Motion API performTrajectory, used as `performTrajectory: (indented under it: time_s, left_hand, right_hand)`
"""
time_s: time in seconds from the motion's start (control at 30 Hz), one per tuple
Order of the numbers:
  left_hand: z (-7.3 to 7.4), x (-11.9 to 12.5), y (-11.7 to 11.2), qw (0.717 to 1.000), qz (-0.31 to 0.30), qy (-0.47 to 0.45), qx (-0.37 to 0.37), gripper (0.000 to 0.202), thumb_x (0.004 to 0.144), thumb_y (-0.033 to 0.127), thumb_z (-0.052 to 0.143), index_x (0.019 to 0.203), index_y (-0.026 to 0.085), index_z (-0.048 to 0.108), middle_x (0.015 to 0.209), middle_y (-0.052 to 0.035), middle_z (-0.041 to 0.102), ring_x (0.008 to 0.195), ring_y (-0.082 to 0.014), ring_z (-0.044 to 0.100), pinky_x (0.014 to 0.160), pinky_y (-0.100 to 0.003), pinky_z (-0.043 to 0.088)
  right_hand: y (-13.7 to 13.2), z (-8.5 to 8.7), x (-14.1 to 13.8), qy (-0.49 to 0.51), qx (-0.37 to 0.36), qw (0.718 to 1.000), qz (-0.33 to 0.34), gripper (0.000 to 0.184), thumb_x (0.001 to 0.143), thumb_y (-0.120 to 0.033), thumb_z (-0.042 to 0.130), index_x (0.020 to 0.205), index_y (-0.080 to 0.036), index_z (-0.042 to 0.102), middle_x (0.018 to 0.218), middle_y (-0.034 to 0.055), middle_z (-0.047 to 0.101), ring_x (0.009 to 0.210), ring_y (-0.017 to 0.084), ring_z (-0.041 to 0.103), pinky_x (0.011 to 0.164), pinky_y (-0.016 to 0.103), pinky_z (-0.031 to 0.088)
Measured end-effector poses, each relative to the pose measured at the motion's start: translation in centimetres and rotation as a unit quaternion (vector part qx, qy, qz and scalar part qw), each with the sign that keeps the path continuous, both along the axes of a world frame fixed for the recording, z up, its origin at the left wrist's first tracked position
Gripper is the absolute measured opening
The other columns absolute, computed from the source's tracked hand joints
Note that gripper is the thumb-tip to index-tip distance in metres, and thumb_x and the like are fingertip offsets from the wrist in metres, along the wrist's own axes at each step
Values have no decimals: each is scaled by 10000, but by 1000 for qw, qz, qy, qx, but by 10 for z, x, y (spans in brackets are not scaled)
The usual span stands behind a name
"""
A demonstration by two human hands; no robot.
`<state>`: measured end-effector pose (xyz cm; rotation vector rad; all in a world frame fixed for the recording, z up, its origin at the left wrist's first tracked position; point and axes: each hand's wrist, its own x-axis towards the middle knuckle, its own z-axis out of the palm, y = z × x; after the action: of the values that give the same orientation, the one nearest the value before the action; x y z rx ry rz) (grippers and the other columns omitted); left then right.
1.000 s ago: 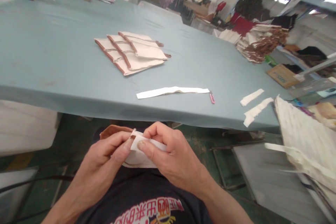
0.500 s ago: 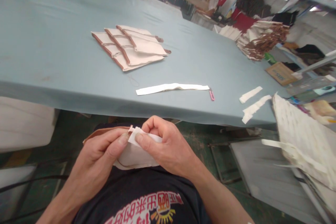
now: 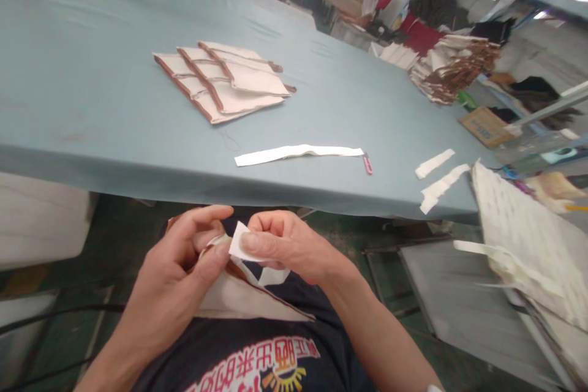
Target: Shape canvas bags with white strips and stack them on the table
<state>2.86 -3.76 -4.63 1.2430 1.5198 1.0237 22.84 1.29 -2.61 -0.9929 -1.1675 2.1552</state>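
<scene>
In my lap lies a cream fabric pouch (image 3: 229, 297) with brown edging, partly hidden by my hands. My left hand (image 3: 184, 269) pinches the pouch's upper edge between thumb and fingers, its index finger stretched out. Between finger and thumb, my right hand (image 3: 285, 245) grips a white strip (image 3: 238, 244); one end stands up past the thumb, and more of it hangs in a loop below the fingers. The strip's tip is close beside my left thumb; whether they touch I cannot tell.
Several cream pouches with brown edges (image 3: 252, 82) lie overlapped on the blue-green table (image 3: 114, 128). Nearer me are a long white strip (image 3: 294, 153) and a small pink tool (image 3: 367, 164). Short white pieces (image 3: 434, 163) lie to the right, a cream-and-brown stack (image 3: 454, 67) beyond.
The pouch has turned and dropped lower in my lap. My left index finger has lifted, and my right hand now holds the strip up, with a loop showing beneath.
</scene>
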Motion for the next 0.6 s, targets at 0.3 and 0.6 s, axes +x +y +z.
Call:
performTrajectory:
  time_s: [0.3, 0.6]
  left_hand:
    - [-2, -2, -1, 979, -83, -160, -98, 432, 835, 624, 911, 1039, 258, 807, 698, -2, 734, 595, -212, 701, 533, -252, 549]
    - [-11, 7, -2, 987, -37, -138, -73, 426, 884, 616, 853, 791, 236, 685, 628, 28, 648, 517, -141, 556, 484, -217, 422]
  right_hand:
    - [5, -17, -6, 53, -82, 991, 95, 759, 667, -854, 962, 755, -224, 548, 570, -138, 337, 516, 47, 177, 483, 282, 96]
    - [9, -21, 0, -13, 7, 999, -29, 661, 751, -817, 911, 849, -210, 667, 736, -39, 627, 637, 108, 506, 584, 231, 403]
